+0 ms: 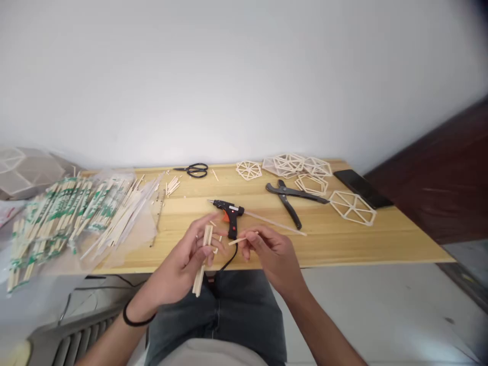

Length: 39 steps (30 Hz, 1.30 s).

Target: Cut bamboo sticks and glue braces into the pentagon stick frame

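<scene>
In my left hand (188,256) is a small bundle of wooden sticks (199,280), pinched under the thumb and tilted over the table's front edge. My right hand (272,251) pinches a single short wooden stick (237,241) between thumb and fingers, its free end pointing left toward the bundle. Just beyond both hands a black glue gun (230,213) with an orange trigger lies on its side. A clear glue stick (274,222) extends from its back, and its cord (229,260) runs down between my hands.
Packaged chopsticks (61,213) and loose sticks (122,218) cover the left side. Scissors (196,170) and cut pieces (173,185) lie at the back. To the right are black pliers (292,195), several stick-built polygon frames (353,207) and a phone (360,188). A wall (244,86) stands behind.
</scene>
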Tool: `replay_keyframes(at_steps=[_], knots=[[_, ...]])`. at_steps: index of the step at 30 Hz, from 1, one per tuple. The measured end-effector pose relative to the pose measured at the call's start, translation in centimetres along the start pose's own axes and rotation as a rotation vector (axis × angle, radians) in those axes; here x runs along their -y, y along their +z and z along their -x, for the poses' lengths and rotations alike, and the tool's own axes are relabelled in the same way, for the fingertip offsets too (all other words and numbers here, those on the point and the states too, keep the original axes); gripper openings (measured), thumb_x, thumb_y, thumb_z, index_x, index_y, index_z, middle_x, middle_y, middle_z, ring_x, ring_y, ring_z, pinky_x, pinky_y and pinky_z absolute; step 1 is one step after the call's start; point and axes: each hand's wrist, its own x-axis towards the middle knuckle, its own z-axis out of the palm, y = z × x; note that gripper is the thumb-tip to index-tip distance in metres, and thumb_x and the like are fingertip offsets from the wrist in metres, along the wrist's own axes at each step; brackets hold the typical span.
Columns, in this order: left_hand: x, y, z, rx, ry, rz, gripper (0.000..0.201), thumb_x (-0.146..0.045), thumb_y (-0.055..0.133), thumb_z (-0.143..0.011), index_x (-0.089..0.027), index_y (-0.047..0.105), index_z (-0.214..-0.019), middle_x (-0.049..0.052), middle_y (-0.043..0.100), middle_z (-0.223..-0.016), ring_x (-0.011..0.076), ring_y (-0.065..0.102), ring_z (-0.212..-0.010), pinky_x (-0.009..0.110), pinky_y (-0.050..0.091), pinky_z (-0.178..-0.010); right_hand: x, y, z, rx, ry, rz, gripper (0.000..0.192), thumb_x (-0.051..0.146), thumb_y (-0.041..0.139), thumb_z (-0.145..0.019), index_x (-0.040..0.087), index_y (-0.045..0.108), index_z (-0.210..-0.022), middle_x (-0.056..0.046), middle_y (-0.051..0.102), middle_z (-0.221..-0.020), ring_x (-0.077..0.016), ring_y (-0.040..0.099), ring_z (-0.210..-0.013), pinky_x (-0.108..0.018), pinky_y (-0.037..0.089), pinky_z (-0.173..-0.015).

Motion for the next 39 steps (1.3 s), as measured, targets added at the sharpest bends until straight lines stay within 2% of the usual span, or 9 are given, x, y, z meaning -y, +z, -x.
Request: replay_keyframes(at_steps=[3,5,7,10,12,15,20,26,39], knots=[[1.5,1.4,1.2,-0.142,-0.057,0.253,0.073,-0.042,0.059,-0.106,-0.032,0.022,-0.168,0.015,0.071,-0.131,0.0237,0.075,-0.099,0.034,0.061,-0.079,0.3,0.4,0.8,0.059,-0.025,0.055,0.029,0.044,0.070,-0.093,0.020,0.077,-0.080,0.000,0.068,-0.063,-0.0148,0.062,-0.052,-0.027,0.054,-0.054],[2.1,1.8,1.8,-0.168,-0.112,0.305,0.068,-0.047,0.064,-0.103,-0.027,0.036,-0.161,0.013,0.076,-0.117,0.0212,0.076,-0.084,0.033,0.060,-0.071,0.7,1.0,1.1,0.104,-0.018,0.073,0.025,0.040,0.069,-0.093,0.020,0.075,-0.077,0.001,0.065,-0.059,-0.0152,0.062,-0.051,-0.027,0.054,-0.055],[2.3,1.9,2.4,-0.149,-0.164,0.280,0.046,-0.049,0.064,-0.102,-0.018,0.061,-0.136,0.012,0.077,-0.102,0.0177,0.072,-0.073,0.028,0.056,-0.063,1.1,1.5,1.2,0.157,-0.011,0.087,0.025,0.037,0.069,-0.092,0.021,0.074,-0.075,0.002,0.063,-0.055,-0.0151,0.061,-0.051,-0.026,0.053,-0.056],[1.9,1.9,2.9,-0.104,-0.219,0.214,0.035,-0.048,0.061,-0.104,-0.015,0.071,-0.104,0.009,0.076,-0.090,0.0120,0.061,-0.064,0.023,0.047,-0.056,1.6,1.9,1.0,0.213,-0.016,0.137,0.025,0.034,0.069,-0.092,0.020,0.073,-0.072,0.001,0.064,-0.057,-0.0139,0.060,-0.051,-0.025,0.051,-0.056],[1.4,2.0,3.2,-0.103,-0.225,0.194,0.032,-0.045,0.061,-0.105,-0.016,0.073,-0.107,0.006,0.075,-0.089,0.0101,0.055,-0.062,0.023,0.044,-0.058,1.8,1.9,0.9,0.222,-0.020,0.177,0.025,0.034,0.069,-0.092,0.020,0.073,-0.071,0.001,0.064,-0.058,-0.0131,0.059,-0.051,-0.024,0.049,-0.055],[0.7,2.3,3.4,-0.092,-0.226,0.176,0.031,-0.042,0.063,-0.104,-0.018,0.073,-0.121,0.008,0.075,-0.097,0.0127,0.057,-0.072,0.025,0.047,-0.067,1.6,1.8,0.8,0.187,-0.029,0.210,0.023,0.033,0.070,-0.092,0.020,0.074,-0.074,0.002,0.064,-0.059,-0.0133,0.060,-0.053,-0.024,0.049,-0.054],[0.2,2.5,3.7,-0.068,-0.220,0.196,0.037,-0.041,0.062,-0.104,-0.018,0.072,-0.132,0.010,0.075,-0.102,0.0138,0.057,-0.072,0.027,0.048,-0.071,1.3,1.9,0.9,0.104,-0.040,0.238,0.016,0.035,0.073,-0.092,0.022,0.081,-0.088,-0.002,0.074,-0.078,-0.0130,0.062,-0.055,-0.026,0.052,-0.055],[0.3,2.3,3.9,-0.081,-0.222,0.151,0.032,-0.034,0.058,-0.107,-0.021,0.073,-0.132,0.008,0.075,-0.102,0.0133,0.058,-0.073,0.026,0.048,-0.071,1.4,2.2,0.6,0.171,-0.015,0.287,0.019,0.039,0.075,-0.092,0.022,0.083,-0.089,-0.002,0.073,-0.074,-0.0148,0.063,-0.056,-0.027,0.055,-0.056],[0.5,1.6,4.4,-0.082,-0.311,0.023,0.038,-0.039,0.057,-0.107,-0.022,0.072,-0.137,0.007,0.078,-0.097,0.0136,0.056,-0.068,0.025,0.046,-0.062,0.8,2.3,0.1,0.274,0.013,0.330,0.019,0.037,0.073,-0.092,0.022,0.085,-0.092,-0.005,0.076,-0.078,-0.0184,0.070,-0.068,-0.028,0.054,-0.058]])
